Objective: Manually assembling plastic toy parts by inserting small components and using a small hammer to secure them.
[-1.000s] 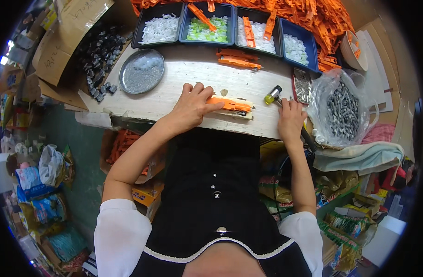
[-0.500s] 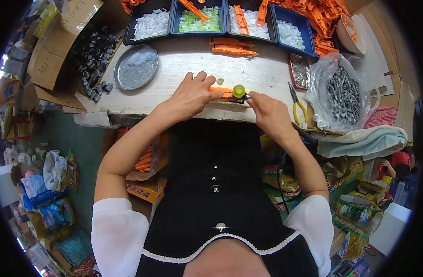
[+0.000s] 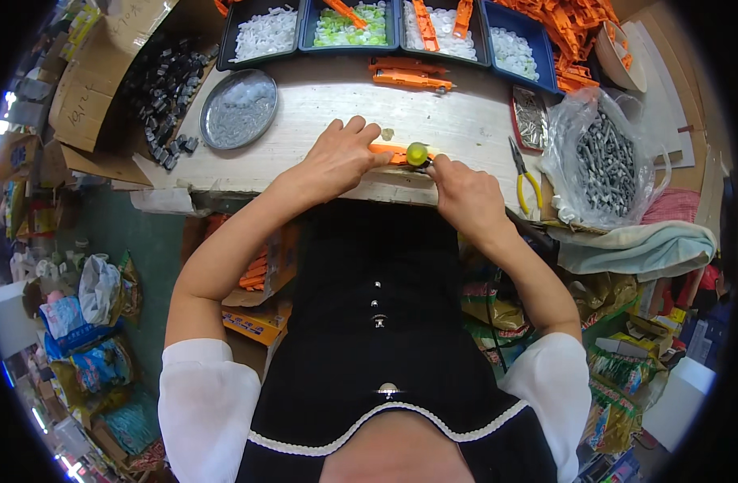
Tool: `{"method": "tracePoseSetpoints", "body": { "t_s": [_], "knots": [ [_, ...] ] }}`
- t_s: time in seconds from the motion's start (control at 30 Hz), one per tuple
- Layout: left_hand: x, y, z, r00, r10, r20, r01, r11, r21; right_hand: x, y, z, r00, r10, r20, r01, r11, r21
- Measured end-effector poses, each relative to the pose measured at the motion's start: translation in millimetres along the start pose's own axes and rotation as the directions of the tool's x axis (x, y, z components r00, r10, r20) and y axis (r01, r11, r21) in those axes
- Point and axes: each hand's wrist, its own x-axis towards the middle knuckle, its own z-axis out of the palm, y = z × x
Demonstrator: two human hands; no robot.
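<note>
At the bench's near edge, my left hand (image 3: 336, 161) grips an orange plastic part (image 3: 390, 151) between thumb and fingers, holding it down near the tabletop. My right hand (image 3: 468, 196) is closed at the part's right end, its fingertips pinched by a small dark piece that is mostly hidden. Over the orange part shows a round, translucent yellow-green knob (image 3: 417, 154); what it belongs to is hidden beneath it. Two similar orange parts (image 3: 413, 78) lie farther back, in front of the bins.
Blue bins (image 3: 351, 47) of small white and green pieces line the back, beside an orange heap (image 3: 574, 32). On the left are a round metal dish (image 3: 240, 110) and black pieces (image 3: 163, 105). Yellow-handled pliers (image 3: 528, 189) and a clear bag (image 3: 606, 165) of grey parts are on the right.
Both hands remain at the orange part. The right fingertips have shifted slightly, and the dark piece beside the knob shows less. The whole view has tilted a little.
</note>
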Motion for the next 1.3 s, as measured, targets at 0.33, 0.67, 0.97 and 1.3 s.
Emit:
{"method": "tracePoseSetpoints", "body": {
  "t_s": [0.33, 0.67, 0.97, 1.3],
  "knots": [
    [3.6, -15.5, 6.1, 0.941, -0.295, -0.164, 0.187, 0.861, -0.473, 12.8, -8.2, -9.8, 0.982, -0.096, -0.161, 0.133, 0.963, 0.236],
    [-10.3, -3.1, 26.2, 0.839, -0.39, -0.379, 0.136, 0.826, -0.547, 39.8, -18.7, -19.3, 0.953, -0.038, -0.299, 0.155, 0.913, 0.378],
    [-21.5, 28.0, 44.8, 0.639, -0.293, -0.711, 0.197, 0.956, -0.217, 64.4, -13.0, -18.0, 0.996, -0.015, -0.092, 0.038, 0.965, 0.261],
    [-12.1, 73.9, 81.3, 0.763, -0.228, -0.605, 0.165, 0.973, -0.159, 63.6, -41.4, -13.1, 0.988, -0.154, -0.017, 0.152, 0.936, 0.317]
  ]
}}
